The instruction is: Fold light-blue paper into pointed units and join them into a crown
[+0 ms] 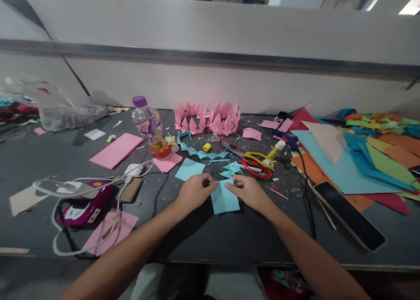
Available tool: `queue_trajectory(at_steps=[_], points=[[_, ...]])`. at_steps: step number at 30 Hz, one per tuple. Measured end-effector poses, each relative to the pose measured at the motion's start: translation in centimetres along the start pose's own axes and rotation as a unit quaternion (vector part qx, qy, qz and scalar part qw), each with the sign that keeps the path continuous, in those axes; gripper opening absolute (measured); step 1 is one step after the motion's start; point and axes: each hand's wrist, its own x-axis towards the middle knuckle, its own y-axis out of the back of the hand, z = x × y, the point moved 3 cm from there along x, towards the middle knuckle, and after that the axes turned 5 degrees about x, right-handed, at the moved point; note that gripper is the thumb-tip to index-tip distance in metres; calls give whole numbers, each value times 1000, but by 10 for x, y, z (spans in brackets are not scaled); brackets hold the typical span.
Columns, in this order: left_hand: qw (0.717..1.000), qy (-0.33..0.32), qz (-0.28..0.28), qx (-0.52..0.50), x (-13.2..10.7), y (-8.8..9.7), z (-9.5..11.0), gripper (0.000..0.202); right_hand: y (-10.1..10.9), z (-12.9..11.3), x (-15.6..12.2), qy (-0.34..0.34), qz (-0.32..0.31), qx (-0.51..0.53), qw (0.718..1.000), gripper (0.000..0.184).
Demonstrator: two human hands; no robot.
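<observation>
Forearms (131,255) foremost — left hand (196,191), right hand (252,194) pinching blue sheet (225,200) at far edge — even thumb pressure should keep it square.

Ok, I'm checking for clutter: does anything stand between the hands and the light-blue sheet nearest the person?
Nothing visible does: the left hand and right hand hold the sheet near its top edge.
</observation>
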Motion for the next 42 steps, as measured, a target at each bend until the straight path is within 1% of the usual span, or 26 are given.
queue_trajectory(at_steps=[2, 4, 5, 6, 8, 10, 12, 14, 16, 19, 23, 25, 29, 31, 35, 42], points=[[997, 11, 1, 78, -2, -1, 2, 19, 0, -1, -1, 16, 40, -129, 991, 28], [981, 8, -5, 196, -3, -4, 4, 18, -2, -2, -2, 33, 64, -238, 969, 20], [970, 2, -7, 245, -3, -5, 5, 17, -3, -2, -2, 44, 70, -275, 958, 15], [959, -7, -6, 283, -3, -6, 6, 17, -5, -3, -3, 61, 76, -303, 948, 11], [946, -34, 6, 323, -4, -8, 7, 15, -8, -4, -6, 100, 82, -346, 929, 7], [929, -78, 17, 361, -7, -10, 8, 15, -11, -6, -10, 138, 79, -387, 908, 5], [907, -135, 17, 400, -11, -13, 9, 15, -12, -8, -13, 169, 70, -428, 885, 6], [886, -186, 13, 424, -15, -17, 10, 14, -11, -10, -15, 198, 50, -452, 868, 9], [875, -223, 14, 429, -19, -18, 10, 12, -8, -11, -16, 235, 23, -454, 859, 12], [871, -265, 24, 413, -24, -18, 9, 11, -5, -10, -19, 311, -8, -429, 848, 19], [865, -324, 28, 382, -31, -18, 3, 13, -2, -6, -27, 421, -9, -383, 822, 26], [865, -342, 29, 367, -34, -18, 1, 16, -1, -3, -29, 434, -12, -371, 821, 28], [872, -347, 17, 344, -34, -20, 1, 20, 1, 2, -27, 398, -38, -351, 847, 32], [873, -353, 12, 335, -33, -20, 1, 20, 2, 3, -26, 389, -46, -338, 856, 32], [871, -373, 16, 319, -32, -20, 2, 20, 3, 3, -25, 391, -47, -337, 855, 32], [870, -368, -7, 328, -33, -22, 2, 25, 5, 4, -23, 368, -73, -333, 865, 33]])
